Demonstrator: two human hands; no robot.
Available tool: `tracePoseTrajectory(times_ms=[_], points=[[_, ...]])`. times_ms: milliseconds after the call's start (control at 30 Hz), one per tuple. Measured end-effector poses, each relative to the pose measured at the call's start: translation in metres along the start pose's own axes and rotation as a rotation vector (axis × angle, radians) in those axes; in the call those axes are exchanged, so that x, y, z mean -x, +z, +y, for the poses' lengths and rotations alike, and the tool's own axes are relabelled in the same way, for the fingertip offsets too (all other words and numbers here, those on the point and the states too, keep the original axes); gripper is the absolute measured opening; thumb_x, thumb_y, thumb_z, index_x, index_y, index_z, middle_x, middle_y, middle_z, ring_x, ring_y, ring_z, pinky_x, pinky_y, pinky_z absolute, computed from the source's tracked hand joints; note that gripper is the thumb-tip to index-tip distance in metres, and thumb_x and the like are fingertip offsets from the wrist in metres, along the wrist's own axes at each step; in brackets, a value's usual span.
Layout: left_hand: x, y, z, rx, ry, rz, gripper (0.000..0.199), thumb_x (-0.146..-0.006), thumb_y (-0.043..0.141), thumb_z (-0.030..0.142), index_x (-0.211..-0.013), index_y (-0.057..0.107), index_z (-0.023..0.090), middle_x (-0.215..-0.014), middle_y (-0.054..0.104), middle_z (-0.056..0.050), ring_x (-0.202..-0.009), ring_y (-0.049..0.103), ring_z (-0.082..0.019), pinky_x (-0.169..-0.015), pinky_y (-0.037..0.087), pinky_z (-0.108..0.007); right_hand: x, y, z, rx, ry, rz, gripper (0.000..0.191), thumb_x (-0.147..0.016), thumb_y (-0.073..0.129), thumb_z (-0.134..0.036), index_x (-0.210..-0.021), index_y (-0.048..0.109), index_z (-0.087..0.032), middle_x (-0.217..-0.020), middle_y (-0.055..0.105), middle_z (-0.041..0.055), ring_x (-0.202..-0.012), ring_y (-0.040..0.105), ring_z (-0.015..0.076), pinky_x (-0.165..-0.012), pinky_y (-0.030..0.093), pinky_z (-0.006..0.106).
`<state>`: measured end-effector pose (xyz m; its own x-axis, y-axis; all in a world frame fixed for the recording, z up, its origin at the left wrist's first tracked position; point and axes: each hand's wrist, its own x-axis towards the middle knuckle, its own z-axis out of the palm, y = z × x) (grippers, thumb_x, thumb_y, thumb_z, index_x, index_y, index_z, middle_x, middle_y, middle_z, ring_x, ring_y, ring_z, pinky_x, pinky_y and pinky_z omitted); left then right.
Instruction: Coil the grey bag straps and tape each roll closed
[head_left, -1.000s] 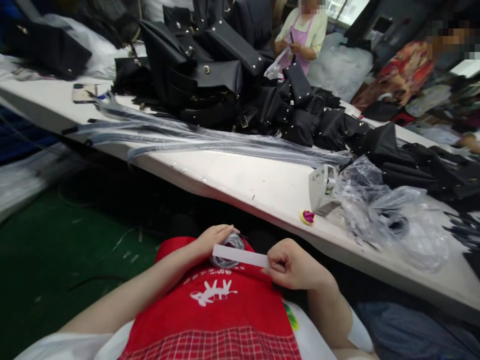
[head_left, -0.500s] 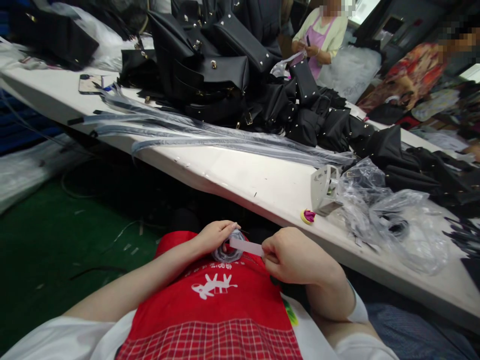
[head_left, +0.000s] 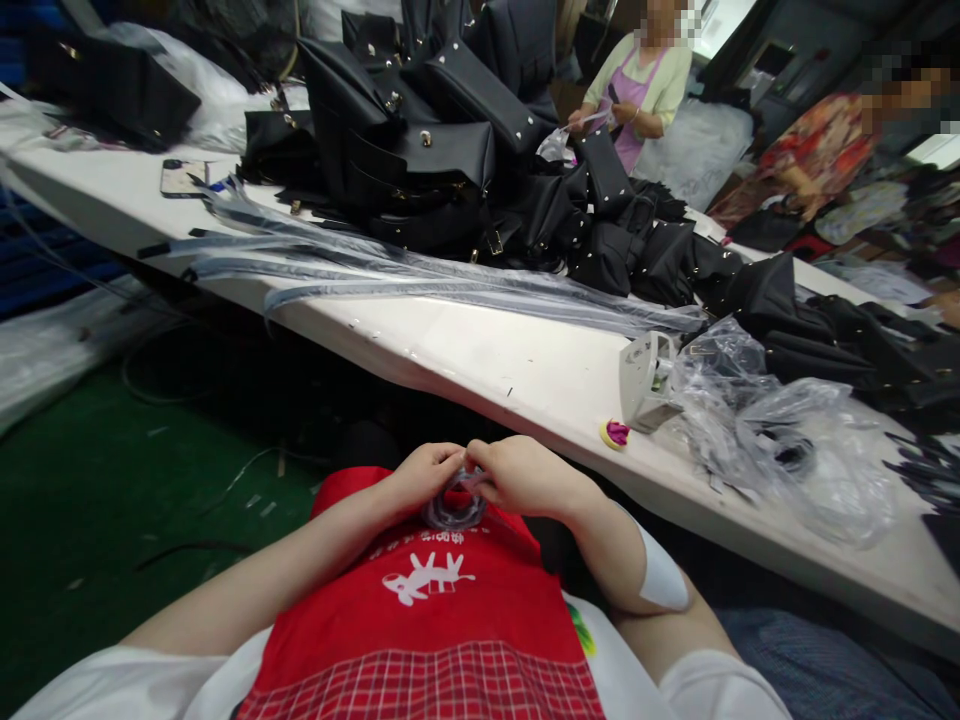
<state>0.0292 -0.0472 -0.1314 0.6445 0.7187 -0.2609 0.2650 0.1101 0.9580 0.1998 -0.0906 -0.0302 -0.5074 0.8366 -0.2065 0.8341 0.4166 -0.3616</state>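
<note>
Low over my red apron (head_left: 420, 620), a coiled strap in clear plastic (head_left: 455, 517) rests in front of my lap. My left hand (head_left: 429, 472) is closed on the coil's upper left side. My right hand (head_left: 517, 478) meets it there, thumb and forefinger pinched at the top of the loop. A pale strip (head_left: 475, 480) shows partly below the right fingers; most of it is hidden. Both sets of fingertips nearly touch.
On the white table (head_left: 450, 335) lie long plastic-wrapped straps (head_left: 420, 270), piled black bags (head_left: 450, 150), a tape dispenser (head_left: 646, 382), a small yellow-and-magenta roll (head_left: 615, 433), crumpled plastic (head_left: 810, 460) and a phone (head_left: 182, 178). Two people work beyond.
My right hand has moved left to the coil, and the white strip that was stretched between my hands is now mostly hidden. My left hand stays on the coil.
</note>
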Motion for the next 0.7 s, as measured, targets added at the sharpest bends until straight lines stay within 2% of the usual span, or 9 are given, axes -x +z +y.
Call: tracePoseTrajectory(times_ms=[67, 133, 233, 333, 400, 500, 567, 633, 700], points=[[0.002, -0.002, 0.002, 0.042, -0.011, -0.007, 0.038, -0.084, 0.048, 0.045, -0.082, 0.072, 0.016, -0.083, 0.073, -0.005, -0.077, 0.064, -0.021, -0.071, 0.047, -0.029, -0.004, 0.008, 0.014, -0.207, 0.044, 0.077, 0.025, -0.081, 0.062, -0.020, -0.105, 0.058, -0.017, -0.084, 0.069, 0.0050, -0.074, 0.063, 0.0171, -0.064, 0.039, 0.025], [0.005, -0.003, 0.005, 0.036, 0.021, -0.033, 0.039, -0.085, 0.046, 0.045, -0.086, 0.072, 0.015, -0.085, 0.072, -0.005, -0.078, 0.063, -0.021, -0.071, 0.047, -0.028, -0.008, 0.019, 0.029, -0.459, 0.102, 0.118, 0.019, -0.077, 0.064, -0.018, -0.095, 0.060, -0.018, -0.079, 0.067, 0.0009, -0.069, 0.061, 0.0135, -0.061, 0.040, 0.022], [0.009, -0.002, 0.009, -0.118, 0.105, -0.032, 0.035, -0.085, 0.051, 0.044, -0.088, 0.071, 0.016, -0.086, 0.071, -0.005, -0.080, 0.063, -0.021, -0.073, 0.045, -0.028, -0.015, 0.040, 0.045, -0.793, 0.184, 0.160, 0.014, -0.074, 0.067, -0.023, -0.083, 0.060, -0.016, -0.070, 0.063, -0.0016, -0.060, 0.056, 0.0108, -0.055, 0.040, 0.020], [0.012, 0.001, 0.011, -0.209, 0.111, 0.028, 0.030, -0.085, 0.053, 0.041, -0.087, 0.071, 0.017, -0.086, 0.071, -0.004, -0.081, 0.063, -0.020, -0.074, 0.044, -0.027, -0.018, 0.064, 0.053, -0.988, 0.263, 0.237, 0.025, -0.072, 0.071, -0.036, -0.081, 0.059, -0.016, -0.067, 0.061, -0.0012, -0.058, 0.055, 0.0113, -0.054, 0.041, 0.021], [0.013, 0.003, 0.012, -0.215, 0.099, 0.051, 0.027, -0.086, 0.052, 0.038, -0.084, 0.071, 0.018, -0.083, 0.070, -0.004, -0.079, 0.063, -0.019, -0.073, 0.044, -0.026, -0.017, 0.079, 0.053, -1.059, 0.373, 0.271, 0.036, -0.077, 0.065, -0.050, -0.076, 0.058, -0.015, -0.061, 0.058, -0.0009, -0.054, 0.052, 0.0111, -0.052, 0.039, 0.022], [0.016, 0.006, 0.013, -0.225, 0.093, 0.085, 0.024, -0.084, 0.053, 0.032, -0.080, 0.071, 0.016, -0.079, 0.068, -0.004, -0.076, 0.061, -0.017, -0.071, 0.043, -0.025, -0.017, 0.104, 0.048, -1.203, 0.520, 0.169, 0.062, -0.083, 0.042, -0.070, -0.057, 0.053, -0.015, -0.047, 0.047, -0.0013, -0.045, 0.041, 0.0095, -0.047, 0.033, 0.024], [0.017, 0.008, 0.013, -0.245, 0.091, 0.103, 0.023, -0.083, 0.054, 0.030, -0.078, 0.071, 0.016, -0.076, 0.067, -0.003, -0.074, 0.059, -0.016, -0.070, 0.042, -0.025, -0.022, 0.124, 0.046, -1.336, 0.475, 0.136, 0.061, -0.075, 0.054, -0.071, -0.058, 0.056, -0.013, -0.050, 0.048, -0.0009, -0.048, 0.040, 0.0093, -0.050, 0.032, 0.024], [0.016, 0.009, 0.011, -0.282, 0.097, 0.126, 0.021, -0.081, 0.054, 0.029, -0.077, 0.071, 0.017, -0.075, 0.065, -0.002, -0.073, 0.058, -0.016, -0.069, 0.042, -0.025, -0.029, 0.141, 0.046, -1.555, 0.469, 0.264, 0.054, -0.064, 0.070, -0.066, -0.062, 0.058, -0.013, -0.053, 0.050, -0.0012, -0.050, 0.041, 0.0093, -0.051, 0.032, 0.024], [0.015, 0.009, 0.009, -0.303, 0.113, 0.142, 0.019, -0.079, 0.055, 0.028, -0.075, 0.071, 0.019, -0.077, 0.063, -0.003, -0.076, 0.058, -0.017, -0.071, 0.042, -0.026, -0.036, 0.150, 0.048, -1.762, 0.484, 0.322, 0.048, -0.059, 0.079, -0.057, -0.065, 0.060, -0.014, -0.055, 0.051, -0.0018, -0.050, 0.041, 0.0089, -0.050, 0.031, 0.023]])
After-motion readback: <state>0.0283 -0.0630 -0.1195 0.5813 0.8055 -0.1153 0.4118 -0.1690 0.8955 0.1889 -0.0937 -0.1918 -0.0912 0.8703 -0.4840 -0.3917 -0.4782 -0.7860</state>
